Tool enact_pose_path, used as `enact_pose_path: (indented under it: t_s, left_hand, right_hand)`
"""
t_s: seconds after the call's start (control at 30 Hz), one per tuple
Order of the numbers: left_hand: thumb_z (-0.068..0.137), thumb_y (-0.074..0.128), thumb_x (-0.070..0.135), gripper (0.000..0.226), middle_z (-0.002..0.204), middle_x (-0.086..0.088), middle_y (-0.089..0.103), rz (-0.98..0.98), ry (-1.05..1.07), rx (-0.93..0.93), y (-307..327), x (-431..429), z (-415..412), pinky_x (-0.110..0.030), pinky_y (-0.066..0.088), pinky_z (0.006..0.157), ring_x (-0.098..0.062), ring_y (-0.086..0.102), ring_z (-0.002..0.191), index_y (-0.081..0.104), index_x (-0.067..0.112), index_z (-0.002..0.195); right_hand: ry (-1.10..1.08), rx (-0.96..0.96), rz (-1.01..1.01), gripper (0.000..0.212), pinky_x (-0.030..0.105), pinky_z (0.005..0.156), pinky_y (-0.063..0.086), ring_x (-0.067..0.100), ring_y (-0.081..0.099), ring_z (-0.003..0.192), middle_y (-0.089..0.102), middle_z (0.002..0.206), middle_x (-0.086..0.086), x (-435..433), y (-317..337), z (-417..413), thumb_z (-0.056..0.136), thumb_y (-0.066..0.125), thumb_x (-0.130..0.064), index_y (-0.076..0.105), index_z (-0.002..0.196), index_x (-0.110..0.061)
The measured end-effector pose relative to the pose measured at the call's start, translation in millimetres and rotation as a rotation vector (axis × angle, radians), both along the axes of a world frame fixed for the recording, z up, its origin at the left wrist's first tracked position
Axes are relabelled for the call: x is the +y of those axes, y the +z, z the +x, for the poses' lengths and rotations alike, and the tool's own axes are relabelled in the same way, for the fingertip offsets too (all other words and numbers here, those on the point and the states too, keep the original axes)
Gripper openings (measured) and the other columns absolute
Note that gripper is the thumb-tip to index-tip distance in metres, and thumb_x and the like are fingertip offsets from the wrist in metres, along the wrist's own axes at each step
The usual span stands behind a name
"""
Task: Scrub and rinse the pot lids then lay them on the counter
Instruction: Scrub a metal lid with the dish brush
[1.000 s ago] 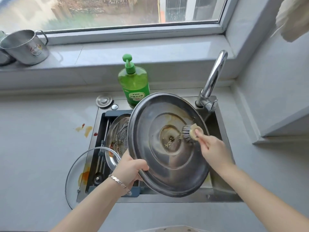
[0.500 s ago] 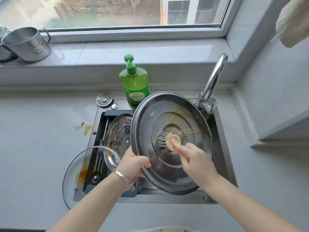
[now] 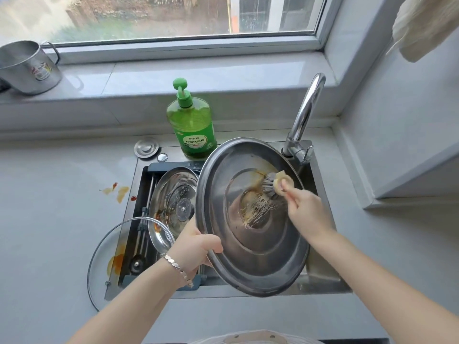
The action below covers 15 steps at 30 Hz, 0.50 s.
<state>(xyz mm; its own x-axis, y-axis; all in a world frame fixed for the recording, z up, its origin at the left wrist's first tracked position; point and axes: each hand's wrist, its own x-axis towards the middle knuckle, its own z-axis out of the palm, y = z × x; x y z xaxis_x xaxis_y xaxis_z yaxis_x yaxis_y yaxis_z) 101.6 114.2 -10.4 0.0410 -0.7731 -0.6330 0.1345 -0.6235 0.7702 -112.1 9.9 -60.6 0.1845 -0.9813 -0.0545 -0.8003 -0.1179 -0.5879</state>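
Centre frame: large round stainless-steel pot lid (image 3: 253, 244) tilted over sink (image 3: 323, 274) for drainage, left hand (image 3: 196, 247) grip clamped on rim; right hand (image 3: 308, 214) grip closed around bristled scrubbing brush (image 3: 274, 184), working greasy underside.

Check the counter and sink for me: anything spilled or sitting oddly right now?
Yes. Orange-red sauce splatters stain the counter left of the sink. The glass lid lies half on the counter, half over the sink's edge, with an orange smear under it. Brown residue remains on the large steel lid.
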Motion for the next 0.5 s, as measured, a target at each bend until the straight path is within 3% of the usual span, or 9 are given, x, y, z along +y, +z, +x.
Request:
enact_pose_path:
  t_s: [0.13,0.27,0.33,0.43,0.5]
  left_hand:
    - [0.048,0.051,-0.005,0.056,0.08,-0.02,0.065,0.015,0.031,0.036,1.0,1.6,2.7,-0.052,0.052,0.071,-0.039,0.064,0.074,0.056,0.001,0.103]
    - [0.048,0.052,-0.005,0.055,0.071,-0.013,0.066,-0.019,0.006,0.031,6.7,1.9,1.0,-0.043,0.055,0.06,-0.034,0.065,0.069,0.054,0.001,0.103]
    - [0.049,0.052,-0.005,0.056,0.072,-0.014,0.066,-0.026,0.006,0.03,8.3,-1.1,-1.2,-0.038,0.054,0.056,-0.032,0.065,0.068,0.055,0.001,0.104]
    - [0.049,0.052,-0.007,0.053,0.073,-0.014,0.067,-0.018,0.058,0.079,10.2,-4.8,-0.6,-0.036,0.055,0.054,-0.029,0.067,0.066,0.055,0.0,0.101]
    - [0.05,0.052,-0.007,0.051,0.074,-0.014,0.067,-0.021,0.07,0.089,11.9,-5.5,0.2,-0.038,0.057,0.057,-0.028,0.068,0.066,0.056,0.0,0.1]
  right_hand:
    - [0.376,-0.124,-0.066,0.04,0.041,0.058,0.044,0.024,0.052,0.067,0.056,0.076,0.006,43.5,18.2,24.4,0.092,0.054,-0.017,0.053,0.13,-0.032]
    - [-0.009,-0.028,-0.016,0.037,0.034,0.063,0.037,0.03,0.055,0.082,0.063,0.09,0.012,-5.6,6.1,-4.5,0.095,0.049,-0.02,0.053,0.13,-0.034]
    - [0.057,-0.042,-0.054,0.037,0.031,0.06,0.034,0.028,0.055,0.076,0.059,0.082,0.008,9.0,10.4,2.8,0.095,0.048,-0.021,0.053,0.13,-0.033]
    - [0.363,-0.139,-0.102,0.038,0.032,0.049,0.035,0.02,0.046,0.058,0.045,0.068,-0.005,52.0,22.5,23.8,0.09,0.052,-0.018,0.058,0.126,-0.03]
    - [0.225,-0.087,-0.092,0.038,0.035,0.053,0.04,0.022,0.05,0.062,0.05,0.071,-0.002,27.0,15.6,15.1,0.091,0.053,-0.017,0.057,0.126,-0.031]
